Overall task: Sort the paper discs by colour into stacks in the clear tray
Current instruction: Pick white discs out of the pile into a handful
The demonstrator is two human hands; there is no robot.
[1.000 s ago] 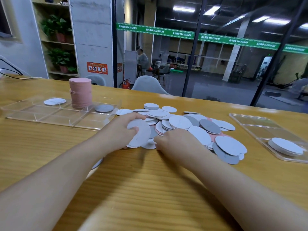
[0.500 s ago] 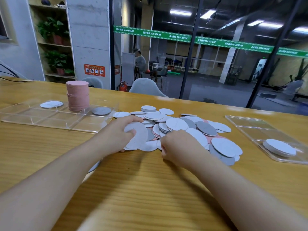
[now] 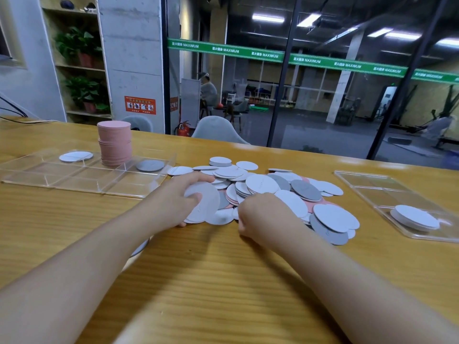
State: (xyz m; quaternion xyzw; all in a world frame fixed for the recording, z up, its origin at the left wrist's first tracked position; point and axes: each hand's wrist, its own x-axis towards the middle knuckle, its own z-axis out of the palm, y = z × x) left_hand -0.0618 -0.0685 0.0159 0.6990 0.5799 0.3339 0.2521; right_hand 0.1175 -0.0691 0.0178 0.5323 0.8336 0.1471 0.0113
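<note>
The step in hand looks like gathering white discs out of the loose pile point(image 3: 268, 194) that spreads over the middle of the frame on the wooden table point(image 3: 223, 281). The left hand point(image 3: 178, 202), centre-left, grasps a small white stack point(image 3: 202, 203), thumb laid over its top face and fingers curled beneath its near edge. The right hand point(image 3: 258, 214), just right of it, is curled knuckles-up at the pile's near edge; whether it pinches a disc or nothing I cannot tell, since its fingertips are hidden.

The held stack tilts, its upper face turned towards the camera and a little right, its near edge low against the table. Being round, it has no long axis in its face; its only axis is the short one through the stack, leaning back from vertical.

The clear tray point(image 3: 82, 184) lies at the left, with a tall pink stack point(image 3: 114, 142) in a back compartment, a white disc point(image 3: 75, 156) to its left and a grey disc point(image 3: 150, 165) to its right. A second tray point(image 3: 367, 192) at the right edge holds a low white stack point(image 3: 414, 217).

Next, I judge, the gathered discs need squaring up, then carrying left and setting flat on the white disc, clear of the pink tower
</note>
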